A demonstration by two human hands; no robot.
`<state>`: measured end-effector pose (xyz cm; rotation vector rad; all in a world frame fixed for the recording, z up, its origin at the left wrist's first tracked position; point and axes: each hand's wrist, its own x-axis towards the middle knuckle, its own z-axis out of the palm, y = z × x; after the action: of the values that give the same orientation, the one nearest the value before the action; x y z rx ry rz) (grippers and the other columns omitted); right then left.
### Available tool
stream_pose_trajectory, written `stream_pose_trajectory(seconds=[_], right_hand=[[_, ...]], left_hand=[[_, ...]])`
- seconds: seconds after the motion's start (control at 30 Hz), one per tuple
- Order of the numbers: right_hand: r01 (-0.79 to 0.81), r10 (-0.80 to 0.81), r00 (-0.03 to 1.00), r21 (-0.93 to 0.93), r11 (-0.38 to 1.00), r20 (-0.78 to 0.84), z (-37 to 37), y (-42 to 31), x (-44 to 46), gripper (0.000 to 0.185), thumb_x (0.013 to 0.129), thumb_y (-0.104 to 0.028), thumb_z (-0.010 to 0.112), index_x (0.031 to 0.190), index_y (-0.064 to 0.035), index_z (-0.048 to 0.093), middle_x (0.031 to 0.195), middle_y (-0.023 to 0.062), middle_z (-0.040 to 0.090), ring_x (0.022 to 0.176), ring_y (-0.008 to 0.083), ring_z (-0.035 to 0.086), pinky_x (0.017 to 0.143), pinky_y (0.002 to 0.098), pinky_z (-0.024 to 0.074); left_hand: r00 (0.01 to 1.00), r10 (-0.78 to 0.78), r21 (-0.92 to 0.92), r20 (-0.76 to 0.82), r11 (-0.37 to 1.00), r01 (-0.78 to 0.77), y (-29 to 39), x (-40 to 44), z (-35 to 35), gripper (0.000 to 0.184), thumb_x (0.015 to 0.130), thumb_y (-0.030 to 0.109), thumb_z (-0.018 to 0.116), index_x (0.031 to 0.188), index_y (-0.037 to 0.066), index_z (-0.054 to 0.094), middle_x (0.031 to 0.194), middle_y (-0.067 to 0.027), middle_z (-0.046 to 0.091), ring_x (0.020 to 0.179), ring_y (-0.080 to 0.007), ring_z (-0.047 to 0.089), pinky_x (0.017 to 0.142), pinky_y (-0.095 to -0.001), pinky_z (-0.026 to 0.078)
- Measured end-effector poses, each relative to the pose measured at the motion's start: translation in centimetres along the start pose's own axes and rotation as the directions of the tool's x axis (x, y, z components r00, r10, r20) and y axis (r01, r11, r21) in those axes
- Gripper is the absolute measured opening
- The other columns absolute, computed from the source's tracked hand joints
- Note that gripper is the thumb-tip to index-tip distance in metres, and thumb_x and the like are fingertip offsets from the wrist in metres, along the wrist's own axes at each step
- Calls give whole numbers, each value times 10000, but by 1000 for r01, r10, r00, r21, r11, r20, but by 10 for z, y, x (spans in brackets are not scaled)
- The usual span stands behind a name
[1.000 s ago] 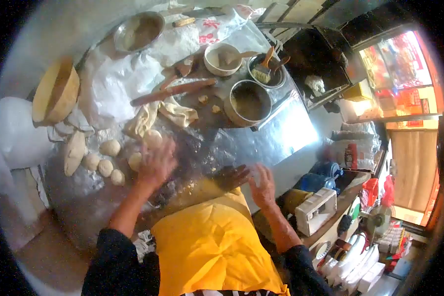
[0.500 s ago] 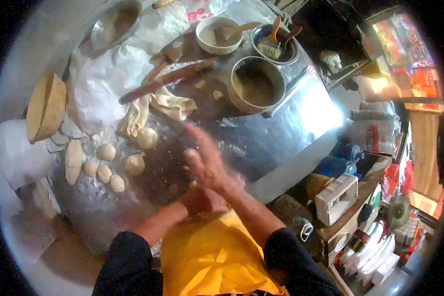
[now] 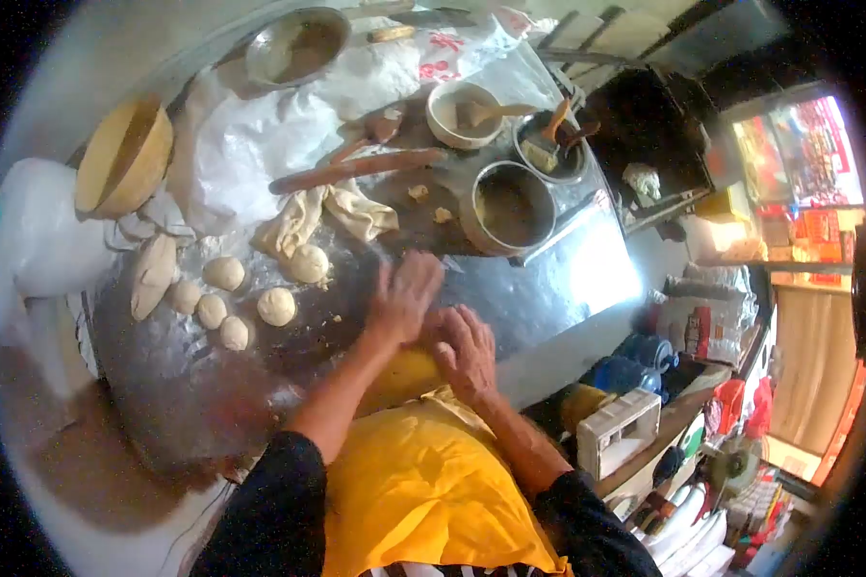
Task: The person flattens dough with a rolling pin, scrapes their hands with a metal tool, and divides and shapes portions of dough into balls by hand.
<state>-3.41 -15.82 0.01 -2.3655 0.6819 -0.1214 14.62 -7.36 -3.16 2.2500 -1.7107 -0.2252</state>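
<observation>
My left hand (image 3: 404, 298), slightly blurred, is over the dark tabletop (image 3: 327, 346) near its front edge, fingers apart and nothing seen in it. Close on its right, my right hand (image 3: 467, 348) has its fingers stretched out and slightly bent, also with nothing visible in it. Left of my hands lie two round dough balls (image 3: 277, 307) (image 3: 308, 263). Several smaller balls (image 3: 212, 311) and a long dough piece (image 3: 152, 278) are farther left. Behind them rest a crumpled cream cloth (image 3: 361, 212) and a wooden rolling pin (image 3: 356, 170).
A pot (image 3: 508, 209), a bowl with a brush (image 3: 462, 113) and a second pot with brushes (image 3: 551, 149) stand at the back right. White plastic sheeting (image 3: 250, 144), a metal bowl (image 3: 298, 46) and a yellowish basin (image 3: 125, 157) are behind left. A white crate (image 3: 618, 433) is at right.
My left hand moved from beside the dough balls to the right. Half a second ago my hands overlapped; now they are side by side. The camera view has shifted too.
</observation>
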Motion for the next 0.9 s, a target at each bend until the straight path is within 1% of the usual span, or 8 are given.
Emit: stream_pose_trajectory(seconds=[0.07, 0.2, 0.27, 0.37, 0.47, 0.57, 0.83, 0.9], right_hand=[[74, -81, 995, 111, 991, 61, -18, -21, 19, 617, 978, -388, 583, 1497, -106, 404, 1552, 209, 341, 1409, 421, 344, 1156, 537, 274], [250, -259, 964, -124, 960, -62, -46, -7, 33, 617, 973, -423, 579, 1496, -139, 416, 1556, 190, 351, 1420, 402, 343, 1157, 561, 259], [146, -137, 989, -276, 950, 51, -32, 31, 35, 613, 961, -431, 596, 1486, -156, 440, 1543, 162, 388, 1422, 389, 346, 1161, 571, 242], [138, -128, 990, -296, 945, 54, -28, 41, 42, 560, 939, -370, 637, 1431, -135, 508, 1506, 159, 437, 1398, 386, 372, 1152, 550, 271], [46, -47, 991, 12, 999, 129, -26, 28, 60, 504, 936, -320, 650, 1384, -117, 543, 1430, 170, 506, 1341, 389, 440, 1123, 513, 335], [85, -110, 978, 147, 985, 175, -24, 10, 88, 475, 939, -273, 655, 1367, -99, 542, 1364, 185, 547, 1264, 399, 509, 1068, 491, 411], [-185, 256, 966, 643, 743, -17, -44, -8, 112, 396, 1027, -252, 517, 1354, -31, 549, 1257, 191, 611, 1188, 297, 597, 1020, 379, 460], [-245, 310, 951, 603, 760, -5, -33, 8, 105, 367, 1025, -279, 504, 1289, -43, 603, 1219, 197, 626, 1152, 321, 597, 1008, 420, 467]], left_hand=[[932, -310, -7, -190, 949, 314, -17, 30, -23, 569, 903, 337, 645, 1389, 62, 537, 1481, -85, 494, 1432, -316, 376, 1184, -583, 191], [866, -37, -52, -499, 999, 13, -78, -1, -69, 526, 863, 99, 681, 1375, 128, 564, 1445, -165, 494, 1381, -347, 422, 1148, -524, 321], [611, -679, -434, -408, 733, 524, -166, -39, 11, 573, 907, 94, 630, 1453, 99, 457, 1409, -217, 498, 1373, -388, 403, 1148, -492, 335], [601, -681, 22, -418, 654, 756, -200, -39, -42, 567, 928, 220, 659, 1420, 28, 453, 1304, -232, 579, 1075, -385, 615, 981, -487, 469], [434, -862, -273, 261, 366, 890, -177, 1, -109, 546, 802, 229, 760, 1254, 5, 552, 1077, -211, 670, 963, -342, 650, 877, -444, 502], [684, -729, -322, -22, 653, 685, -185, -12, -94, 475, 779, 177, 754, 1171, 8, 546, 1009, -191, 672, 931, -325, 653, 838, -425, 506], [877, -66, -643, 477, 654, 399, -99, 52, -158, 507, 802, 192, 779, 1235, 27, 574, 1130, -155, 658, 1039, -266, 634, 950, -347, 485], [918, -288, -526, 274, 754, 394, -79, 51, -134, 519, 821, 209, 772, 1267, 34, 572, 1116, -159, 660, 1043, -294, 639, 962, -359, 486]])
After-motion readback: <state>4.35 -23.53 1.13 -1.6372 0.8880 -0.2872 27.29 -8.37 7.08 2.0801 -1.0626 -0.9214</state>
